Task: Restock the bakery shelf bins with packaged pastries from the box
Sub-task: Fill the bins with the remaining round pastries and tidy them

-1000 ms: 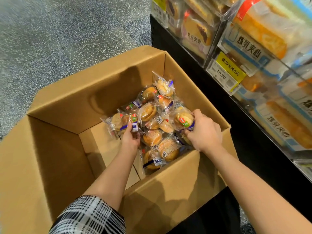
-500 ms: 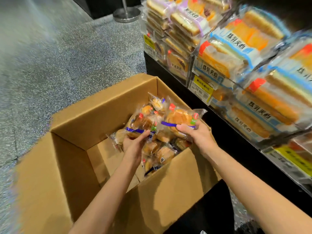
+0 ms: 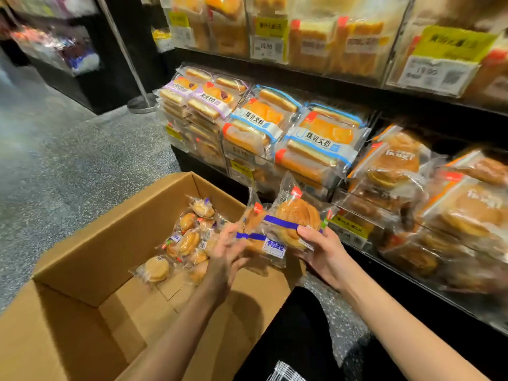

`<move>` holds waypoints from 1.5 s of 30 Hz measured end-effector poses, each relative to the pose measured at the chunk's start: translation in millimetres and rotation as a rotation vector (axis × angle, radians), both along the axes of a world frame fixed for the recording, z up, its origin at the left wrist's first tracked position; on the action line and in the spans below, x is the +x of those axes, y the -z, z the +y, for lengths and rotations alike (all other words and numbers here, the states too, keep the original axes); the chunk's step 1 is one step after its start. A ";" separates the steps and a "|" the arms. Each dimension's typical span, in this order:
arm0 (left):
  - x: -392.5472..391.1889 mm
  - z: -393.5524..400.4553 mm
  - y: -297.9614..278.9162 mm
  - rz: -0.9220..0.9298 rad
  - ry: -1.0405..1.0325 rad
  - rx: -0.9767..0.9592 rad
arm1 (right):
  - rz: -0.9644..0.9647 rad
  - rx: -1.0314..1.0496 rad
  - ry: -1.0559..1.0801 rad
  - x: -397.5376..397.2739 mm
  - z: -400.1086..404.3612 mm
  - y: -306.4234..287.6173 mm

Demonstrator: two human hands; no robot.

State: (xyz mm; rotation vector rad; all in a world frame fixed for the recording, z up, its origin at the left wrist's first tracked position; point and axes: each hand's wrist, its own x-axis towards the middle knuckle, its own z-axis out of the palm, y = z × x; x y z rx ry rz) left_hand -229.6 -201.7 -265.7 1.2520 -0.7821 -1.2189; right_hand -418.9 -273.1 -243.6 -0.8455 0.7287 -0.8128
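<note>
Both hands have risen out of the cardboard box point(image 3: 115, 243) since a second ago, each now carrying a wrapped pastry above the box's right-hand wall, and the view has swung up to take in the shelf. The right hand point(image 3: 320, 250) grips a round, swirled pastry pack point(image 3: 298, 220) with a blue band, thumb curled over its front edge and fingers beneath. The left hand point(image 3: 226, 250) holds a second blue-banded pack point(image 3: 254, 229), which touches the first; its fingers are blurred, loosely curled around the wrapper's lower edge. Inside the box, a heap of small wrapped pastries point(image 3: 187, 237) lies against the far right corner, the cardboard bottom bare nearer the person. Right of the box, the shelf bins point(image 3: 357, 232) are stacked with goods: sandwich-cake packs with blue labels point(image 3: 319, 141) just beyond the box, purple-labelled packs point(image 3: 203, 97) further back, and round bun packs with orange trim point(image 3: 395, 160) to the right. Yellow price tags point(image 3: 347, 229) front the bins. The box stands on a speckled grey floor point(image 3: 68, 160).
</note>
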 end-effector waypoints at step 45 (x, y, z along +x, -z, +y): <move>-521.4 -100.0 -93.2 -0.835 0.907 -0.436 | 0.982 -0.311 1.102 -488.0 153.3 -126.6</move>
